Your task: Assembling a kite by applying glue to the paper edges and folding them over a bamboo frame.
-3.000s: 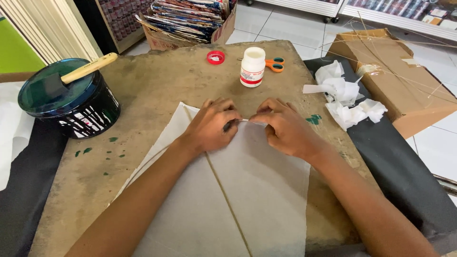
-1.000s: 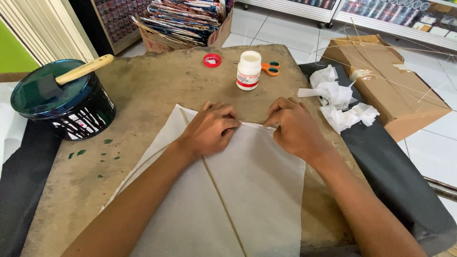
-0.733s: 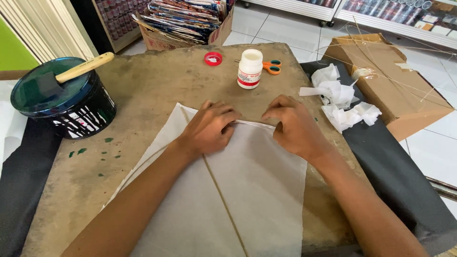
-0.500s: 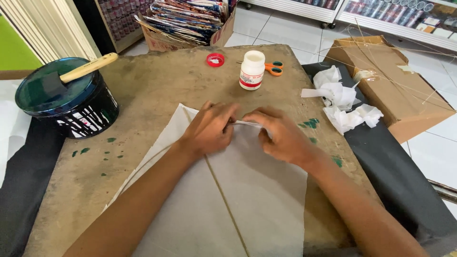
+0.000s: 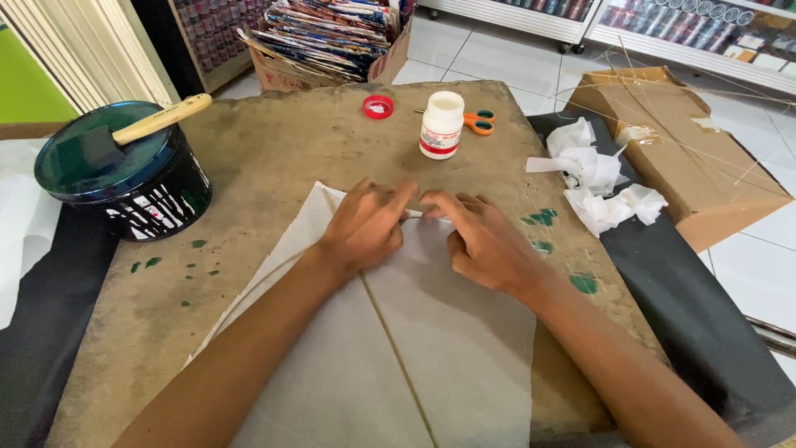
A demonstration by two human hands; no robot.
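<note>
A large white paper sheet (image 5: 464,348) lies on a worn brown board (image 5: 274,149), with a thin stick (image 5: 398,357) running down its middle. My left hand (image 5: 365,224) lies flat on the sheet's upper edge, fingers pointing right. My right hand (image 5: 485,241) presses on the same edge beside it, its fingertips meeting those of the left hand. Both hands press the paper's folded top edge down. Beyond them stand a small white glue bottle (image 5: 441,124), with its red cap (image 5: 378,106) lying off to the left, and orange-handled scissors (image 5: 479,122).
A dark round tub (image 5: 124,178) with a wooden-handled tool on its lid sits at the left. Crumpled white tissue (image 5: 593,182) and a cardboard box (image 5: 676,153) with thin sticks lie at the right. A box of magazines (image 5: 332,41) stands behind. Green paint spots mark the board.
My right hand slid left along the paper's top edge until its fingertips met the left hand. The left hand stayed in place.
</note>
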